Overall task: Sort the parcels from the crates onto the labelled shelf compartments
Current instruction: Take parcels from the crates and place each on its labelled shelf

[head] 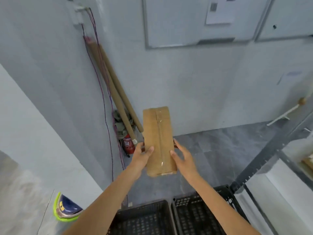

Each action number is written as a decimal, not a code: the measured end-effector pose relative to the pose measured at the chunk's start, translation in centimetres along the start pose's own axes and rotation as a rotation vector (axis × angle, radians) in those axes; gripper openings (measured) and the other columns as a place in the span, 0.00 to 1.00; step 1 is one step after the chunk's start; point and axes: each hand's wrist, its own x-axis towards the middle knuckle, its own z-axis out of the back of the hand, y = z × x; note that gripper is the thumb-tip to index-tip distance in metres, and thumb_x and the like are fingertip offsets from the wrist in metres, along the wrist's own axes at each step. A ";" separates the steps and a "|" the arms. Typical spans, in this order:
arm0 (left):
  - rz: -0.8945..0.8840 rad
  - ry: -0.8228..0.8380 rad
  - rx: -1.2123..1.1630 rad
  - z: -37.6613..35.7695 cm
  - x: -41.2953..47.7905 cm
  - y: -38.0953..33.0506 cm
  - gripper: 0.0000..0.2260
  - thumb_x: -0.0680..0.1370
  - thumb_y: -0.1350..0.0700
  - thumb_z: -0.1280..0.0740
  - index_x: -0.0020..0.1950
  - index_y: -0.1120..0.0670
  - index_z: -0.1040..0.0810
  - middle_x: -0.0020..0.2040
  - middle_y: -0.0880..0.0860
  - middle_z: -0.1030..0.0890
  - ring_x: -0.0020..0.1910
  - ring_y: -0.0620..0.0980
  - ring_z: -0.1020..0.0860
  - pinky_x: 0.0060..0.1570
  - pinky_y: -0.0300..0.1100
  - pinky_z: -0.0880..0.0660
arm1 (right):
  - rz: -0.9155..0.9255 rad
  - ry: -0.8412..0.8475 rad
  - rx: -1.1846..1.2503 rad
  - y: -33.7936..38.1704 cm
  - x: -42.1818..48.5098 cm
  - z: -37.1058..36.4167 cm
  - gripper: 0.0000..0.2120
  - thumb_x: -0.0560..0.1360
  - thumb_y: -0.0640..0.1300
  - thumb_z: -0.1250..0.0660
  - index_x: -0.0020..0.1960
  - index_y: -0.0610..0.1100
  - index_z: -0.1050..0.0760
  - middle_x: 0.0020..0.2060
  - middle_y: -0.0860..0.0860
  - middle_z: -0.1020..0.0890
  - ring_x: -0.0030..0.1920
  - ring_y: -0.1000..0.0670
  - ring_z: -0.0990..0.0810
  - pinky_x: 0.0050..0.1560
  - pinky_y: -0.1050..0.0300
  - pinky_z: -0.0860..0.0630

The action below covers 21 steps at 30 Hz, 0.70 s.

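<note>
A brown parcel [158, 133] is up in the air, standing tall, in front of the wall [203, 90]. The left hand [143, 155] grips its left side, thumb on the front. The right hand [182, 157] grips its right side the same way. Two black crates [144, 217] sit side by side on the floor [211, 146] below the arms. Their grid bottoms show, but the arms hide part of them. The shelf [264, 160] is close on the right. Long tubes [115, 85] lean in the corner to the left.
</note>
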 end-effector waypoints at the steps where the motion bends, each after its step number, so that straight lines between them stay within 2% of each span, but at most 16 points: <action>1: -0.051 0.004 -0.034 0.1 -0.7 -2.7 0.20 0.78 0.53 0.35 0.68 0.55 0.35 0.64 0.54 0.27 0.58 0.51 0.26 0.56 0.48 0.27 | 0.064 -0.030 -0.013 2.6 -0.2 1.1 0.23 0.78 0.47 0.36 0.71 0.54 0.35 0.65 0.57 0.28 0.67 0.57 0.32 0.71 0.53 0.36; 3: -0.135 0.025 -0.097 0.4 -2.2 -7.2 0.20 0.79 0.55 0.37 0.69 0.56 0.34 0.65 0.55 0.25 0.60 0.51 0.26 0.61 0.49 0.28 | 0.172 -0.080 -0.010 7.0 -0.8 3.3 0.20 0.77 0.48 0.35 0.68 0.58 0.32 0.62 0.63 0.27 0.64 0.64 0.33 0.69 0.61 0.38; 6: -0.277 0.098 -0.194 0.5 -4.5 -13.1 0.17 0.80 0.57 0.39 0.68 0.57 0.31 0.63 0.56 0.24 0.62 0.53 0.25 0.63 0.50 0.29 | 0.303 -0.153 0.102 12.7 -1.8 6.8 0.19 0.77 0.44 0.34 0.66 0.57 0.30 0.62 0.62 0.26 0.64 0.65 0.31 0.70 0.59 0.36; 8: -0.355 0.155 -0.247 0.1 -6.1 -16.5 0.15 0.80 0.58 0.40 0.67 0.57 0.30 0.61 0.54 0.22 0.62 0.52 0.25 0.60 0.46 0.27 | 0.352 -0.189 0.177 15.9 -2.1 8.7 0.26 0.75 0.43 0.31 0.70 0.55 0.34 0.66 0.60 0.29 0.67 0.62 0.33 0.70 0.56 0.35; 10: -0.406 0.214 -0.284 -0.6 -8.0 -19.5 0.12 0.81 0.58 0.41 0.63 0.53 0.28 0.56 0.49 0.21 0.58 0.48 0.24 0.55 0.41 0.26 | 0.310 -0.225 0.236 18.8 -2.6 10.4 0.37 0.71 0.51 0.29 0.74 0.56 0.44 0.72 0.57 0.38 0.70 0.57 0.37 0.70 0.53 0.36; 12: -0.452 0.268 -0.288 -1.4 -9.2 -21.7 0.12 0.81 0.57 0.41 0.64 0.52 0.28 0.58 0.50 0.21 0.58 0.48 0.24 0.56 0.43 0.26 | 0.241 -0.211 0.244 20.9 -2.9 12.1 0.46 0.67 0.55 0.29 0.77 0.56 0.52 0.74 0.55 0.43 0.73 0.53 0.40 0.69 0.53 0.36; 13: -0.473 0.292 -0.285 -1.8 -9.7 -22.6 0.13 0.81 0.56 0.42 0.65 0.53 0.28 0.59 0.51 0.21 0.59 0.49 0.24 0.57 0.44 0.26 | 0.219 -0.179 0.267 21.7 -3.2 12.9 0.47 0.67 0.56 0.29 0.77 0.55 0.53 0.74 0.54 0.42 0.72 0.52 0.38 0.66 0.56 0.33; 15: -0.497 0.337 -0.282 -2.6 -10.4 -23.9 0.14 0.81 0.55 0.42 0.67 0.53 0.29 0.61 0.52 0.22 0.60 0.50 0.24 0.55 0.44 0.26 | 0.216 -0.085 0.320 22.9 -4.0 14.5 0.43 0.65 0.58 0.28 0.75 0.54 0.45 0.70 0.55 0.32 0.65 0.53 0.27 0.57 0.60 0.27; 17: -0.490 0.364 -0.267 -3.5 -11.1 -24.9 0.15 0.82 0.54 0.43 0.67 0.53 0.29 0.62 0.52 0.23 0.62 0.52 0.25 0.55 0.45 0.26 | 0.234 -0.046 0.360 23.9 -5.1 15.8 0.35 0.63 0.59 0.28 0.67 0.54 0.34 0.61 0.54 0.22 0.58 0.55 0.22 0.55 0.59 0.23; 19: -0.493 0.357 -0.202 -4.5 -11.8 -25.7 0.16 0.82 0.53 0.44 0.69 0.51 0.31 0.64 0.51 0.24 0.64 0.52 0.27 0.59 0.50 0.27 | 0.260 -0.078 0.405 24.4 -6.0 16.6 0.29 0.63 0.57 0.28 0.62 0.55 0.30 0.57 0.55 0.20 0.57 0.55 0.20 0.55 0.56 0.22; 21: -0.504 0.354 -0.114 -5.5 -12.7 -26.2 0.18 0.81 0.48 0.42 0.71 0.49 0.34 0.66 0.49 0.26 0.64 0.50 0.28 0.63 0.52 0.29 | 0.287 -0.130 0.417 24.4 -7.0 17.0 0.27 0.64 0.56 0.28 0.61 0.55 0.30 0.56 0.55 0.19 0.56 0.55 0.20 0.51 0.59 0.22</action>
